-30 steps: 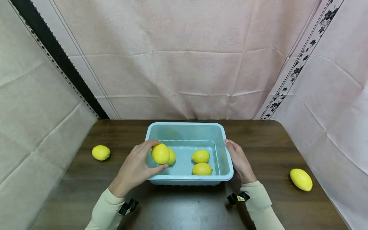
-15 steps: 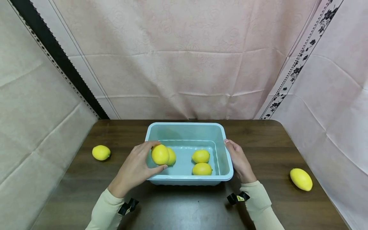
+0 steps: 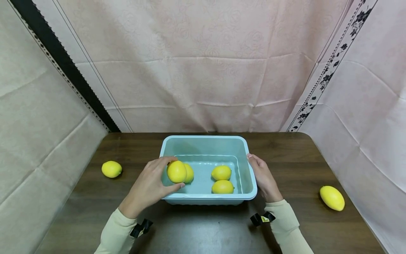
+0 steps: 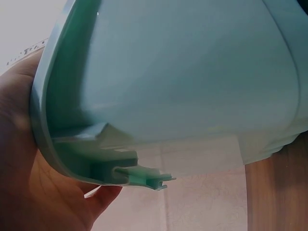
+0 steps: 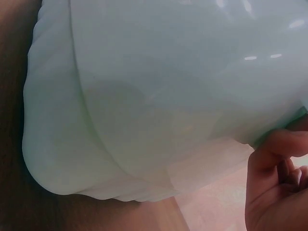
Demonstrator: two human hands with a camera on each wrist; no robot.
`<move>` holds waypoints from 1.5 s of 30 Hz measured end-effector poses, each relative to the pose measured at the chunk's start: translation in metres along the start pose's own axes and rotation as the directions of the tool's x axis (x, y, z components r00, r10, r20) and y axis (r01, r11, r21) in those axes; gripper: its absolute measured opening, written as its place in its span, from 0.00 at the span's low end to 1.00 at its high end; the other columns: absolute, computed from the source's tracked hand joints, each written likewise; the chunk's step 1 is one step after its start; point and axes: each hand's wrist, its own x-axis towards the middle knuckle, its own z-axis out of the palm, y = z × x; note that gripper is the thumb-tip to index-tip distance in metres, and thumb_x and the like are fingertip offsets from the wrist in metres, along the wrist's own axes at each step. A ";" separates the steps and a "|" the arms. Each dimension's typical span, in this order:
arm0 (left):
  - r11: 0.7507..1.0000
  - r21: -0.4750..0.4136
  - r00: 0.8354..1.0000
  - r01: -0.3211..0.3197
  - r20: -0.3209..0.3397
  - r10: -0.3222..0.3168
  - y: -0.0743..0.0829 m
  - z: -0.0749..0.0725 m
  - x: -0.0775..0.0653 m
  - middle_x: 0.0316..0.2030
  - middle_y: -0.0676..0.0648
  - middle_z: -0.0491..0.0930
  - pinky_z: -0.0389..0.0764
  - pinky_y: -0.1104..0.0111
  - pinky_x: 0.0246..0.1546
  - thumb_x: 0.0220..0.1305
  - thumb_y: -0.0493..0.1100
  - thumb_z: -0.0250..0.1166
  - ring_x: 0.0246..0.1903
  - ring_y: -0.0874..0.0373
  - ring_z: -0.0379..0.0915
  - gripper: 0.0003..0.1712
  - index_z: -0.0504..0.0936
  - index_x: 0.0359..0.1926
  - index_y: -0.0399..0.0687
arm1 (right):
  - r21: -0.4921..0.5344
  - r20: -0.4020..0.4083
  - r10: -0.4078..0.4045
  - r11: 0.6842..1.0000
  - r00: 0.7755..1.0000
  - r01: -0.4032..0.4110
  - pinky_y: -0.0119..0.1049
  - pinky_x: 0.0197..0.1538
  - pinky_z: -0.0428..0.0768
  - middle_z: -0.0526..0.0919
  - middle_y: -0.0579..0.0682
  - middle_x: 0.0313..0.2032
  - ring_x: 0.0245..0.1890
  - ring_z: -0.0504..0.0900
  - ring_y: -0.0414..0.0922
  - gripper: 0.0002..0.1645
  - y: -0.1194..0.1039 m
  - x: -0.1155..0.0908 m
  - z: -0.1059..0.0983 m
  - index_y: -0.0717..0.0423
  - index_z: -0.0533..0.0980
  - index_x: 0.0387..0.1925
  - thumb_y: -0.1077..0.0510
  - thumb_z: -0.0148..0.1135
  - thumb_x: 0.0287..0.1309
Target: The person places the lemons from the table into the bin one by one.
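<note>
In the head view, my left hand (image 3: 149, 183) reaches over the left rim of a light blue plastic tub (image 3: 206, 137). Its thumb and fingers pinch a yellow lemon (image 3: 176, 172), which partly hides a second lemon (image 3: 189, 173) behind it. Two more lemons, a far one (image 3: 221, 172) and a near one (image 3: 223, 187), lie together in the tub's right half. My right hand (image 3: 264, 176) grips the tub's right rim, fingers bent against the outer wall. Both wrist views look at the tub's outside, and the held lemon is hidden there.
One loose lemon (image 3: 111, 169) lies on the brown wooden table (image 3: 203, 229) to the left, and another lemon (image 3: 332, 198) near its right edge. Pale cloth (image 3: 203, 81) hangs behind the table and along both sides.
</note>
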 end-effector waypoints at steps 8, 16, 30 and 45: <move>1.000 -0.030 1.000 -0.002 0.004 0.002 -0.001 0.001 -0.001 0.62 0.46 0.81 0.75 0.40 0.62 0.49 0.58 0.86 0.62 0.41 0.73 0.47 0.77 0.67 0.47 | 0.004 0.000 0.003 1.000 1.000 -0.003 0.45 0.48 0.89 0.76 0.66 0.57 0.48 0.85 0.51 0.38 0.000 -0.001 0.000 0.60 0.64 0.75 0.36 0.43 0.83; 1.000 -0.026 1.000 -0.003 -0.003 0.003 -0.002 0.000 -0.003 0.62 0.45 0.81 0.78 0.40 0.61 0.53 0.62 0.83 0.63 0.41 0.73 0.46 0.78 0.68 0.49 | 0.006 0.003 0.004 1.000 1.000 -0.004 0.44 0.49 0.88 0.76 0.66 0.59 0.50 0.84 0.50 0.39 0.000 -0.001 -0.001 0.60 0.63 0.76 0.36 0.43 0.83; 0.996 -0.006 0.994 -0.085 -0.071 0.085 -0.004 -0.005 -0.004 0.60 0.46 0.82 0.73 0.38 0.65 0.58 0.59 0.81 0.63 0.41 0.76 0.37 0.81 0.64 0.49 | 0.013 0.009 0.014 1.000 1.000 -0.014 0.44 0.51 0.88 0.75 0.66 0.63 0.52 0.83 0.51 0.39 0.000 -0.002 -0.001 0.59 0.62 0.78 0.36 0.43 0.83; 0.988 -0.016 0.961 -0.154 -0.234 0.146 -0.022 -0.023 -0.004 0.54 0.45 0.83 0.85 0.49 0.53 0.59 0.38 0.81 0.54 0.48 0.82 0.25 0.84 0.57 0.42 | 0.015 0.012 0.019 1.000 1.000 -0.019 0.42 0.53 0.87 0.74 0.66 0.63 0.55 0.82 0.52 0.39 -0.002 0.002 -0.001 0.60 0.62 0.77 0.36 0.41 0.83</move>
